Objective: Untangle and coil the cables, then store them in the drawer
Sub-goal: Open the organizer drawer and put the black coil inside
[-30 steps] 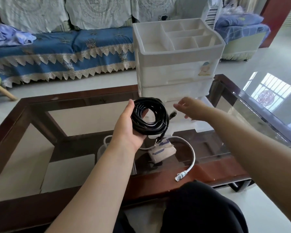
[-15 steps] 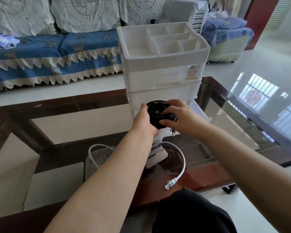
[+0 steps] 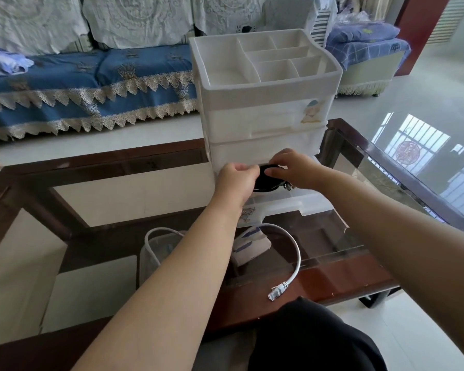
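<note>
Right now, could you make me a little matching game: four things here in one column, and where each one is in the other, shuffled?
Things:
1. black cable
2. white cable
3. drawer
4. sticker

Places:
A. pulled out at the bottom of the white organizer
B. loose on the glass table, near the person
C. on the front of an upper, closed drawer
D. coiled, held by both hands over the open drawer

Pairs: 1-D, 2-B, 3-A, 4-C

A blue-covered sofa [image 3: 86,84] (lace-trimmed) stands behind the glass-topped table [image 3: 359,253], with perhaps a stool [image 3: 364,60] beyond.
</note>
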### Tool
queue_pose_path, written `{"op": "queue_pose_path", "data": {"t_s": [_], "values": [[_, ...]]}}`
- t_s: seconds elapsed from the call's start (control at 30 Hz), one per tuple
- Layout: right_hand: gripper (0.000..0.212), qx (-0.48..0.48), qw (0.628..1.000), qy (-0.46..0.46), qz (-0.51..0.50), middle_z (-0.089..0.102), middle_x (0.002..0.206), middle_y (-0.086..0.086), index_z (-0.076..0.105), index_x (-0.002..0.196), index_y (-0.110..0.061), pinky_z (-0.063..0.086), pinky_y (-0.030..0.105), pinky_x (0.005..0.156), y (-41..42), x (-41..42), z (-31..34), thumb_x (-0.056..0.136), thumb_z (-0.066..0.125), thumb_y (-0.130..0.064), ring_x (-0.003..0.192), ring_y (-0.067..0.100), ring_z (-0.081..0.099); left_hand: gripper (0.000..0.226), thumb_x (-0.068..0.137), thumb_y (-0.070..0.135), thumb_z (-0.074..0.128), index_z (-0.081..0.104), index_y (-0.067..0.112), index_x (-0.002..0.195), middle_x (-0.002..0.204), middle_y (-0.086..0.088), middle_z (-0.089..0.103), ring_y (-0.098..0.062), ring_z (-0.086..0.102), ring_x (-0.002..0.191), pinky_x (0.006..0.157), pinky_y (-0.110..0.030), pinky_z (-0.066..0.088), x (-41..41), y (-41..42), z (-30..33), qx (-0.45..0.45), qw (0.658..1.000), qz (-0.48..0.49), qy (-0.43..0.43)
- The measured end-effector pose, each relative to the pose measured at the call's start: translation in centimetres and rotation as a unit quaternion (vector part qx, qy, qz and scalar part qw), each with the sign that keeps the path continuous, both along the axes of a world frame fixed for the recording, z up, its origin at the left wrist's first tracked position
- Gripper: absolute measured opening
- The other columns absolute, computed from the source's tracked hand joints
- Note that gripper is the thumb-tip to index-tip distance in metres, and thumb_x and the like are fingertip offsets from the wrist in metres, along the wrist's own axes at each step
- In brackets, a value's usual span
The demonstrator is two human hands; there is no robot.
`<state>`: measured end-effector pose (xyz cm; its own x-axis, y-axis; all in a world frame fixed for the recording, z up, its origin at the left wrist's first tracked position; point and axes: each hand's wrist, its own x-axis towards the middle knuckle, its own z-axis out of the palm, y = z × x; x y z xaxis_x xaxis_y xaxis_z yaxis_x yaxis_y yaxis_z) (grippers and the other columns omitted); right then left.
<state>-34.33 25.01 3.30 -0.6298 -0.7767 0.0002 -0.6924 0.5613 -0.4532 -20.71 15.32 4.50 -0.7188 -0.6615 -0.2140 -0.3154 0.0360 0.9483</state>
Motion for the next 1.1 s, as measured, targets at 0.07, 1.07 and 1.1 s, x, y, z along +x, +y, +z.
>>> {"op": "queue_pose_path", "data": {"t_s": [0.07, 1.07, 1.1], "values": [[0.03, -0.018, 1.0, -0.006, 0.001, 0.047, 0.116, 0.001, 0.066, 0.114, -0.011, 0.033, 0.021, 0.085, 0.1, -0.2, -0.2, 0.092, 0.06, -0.031, 0.098, 0.012, 0.046, 0.036, 0.091, 0.046, 0.054, 0.058, 0.022, 0.118, 0.117, -0.003, 0.059, -0.025, 0.053, 0.11, 0.093, -0.039, 0.047, 0.6, -0.3, -1.1, -0.231, 0.955, -0.101, -0.155], [0.044, 0.129, 0.972, -0.156, -0.117, 0.07, 0.064, 0.0, 0.067, 0.077, -0.009, 0.05, 0.021, 0.056, 2.7, 5.1, -0.9, 0.097, 0.045, -0.042, 0.051, 0.009, 0.061, 0.071, 0.095, 0.039, 0.054, 0.021, 0.014, 0.152, 0.162, -0.015, 0.011, -0.035, 0.006, 0.149, 0.121, -0.044, 0.009, -2.7, -5.3, 5.2, -0.633, 0.774, -0.022, -0.003], [0.041, 0.124, 0.969, -0.173, -0.121, 0.071, 0.066, 0.0, 0.066, 0.08, -0.007, 0.046, 0.018, 0.05, 2.7, 5.4, -1.0, 0.097, 0.045, -0.038, 0.048, 0.007, 0.059, 0.073, 0.095, 0.042, 0.052, 0.019, 0.014, 0.153, 0.161, -0.015, 0.014, -0.034, 0.006, 0.149, 0.121, -0.044, 0.007, -3.3, -5.7, 5.5, -0.642, 0.766, -0.027, -0.026]]}}
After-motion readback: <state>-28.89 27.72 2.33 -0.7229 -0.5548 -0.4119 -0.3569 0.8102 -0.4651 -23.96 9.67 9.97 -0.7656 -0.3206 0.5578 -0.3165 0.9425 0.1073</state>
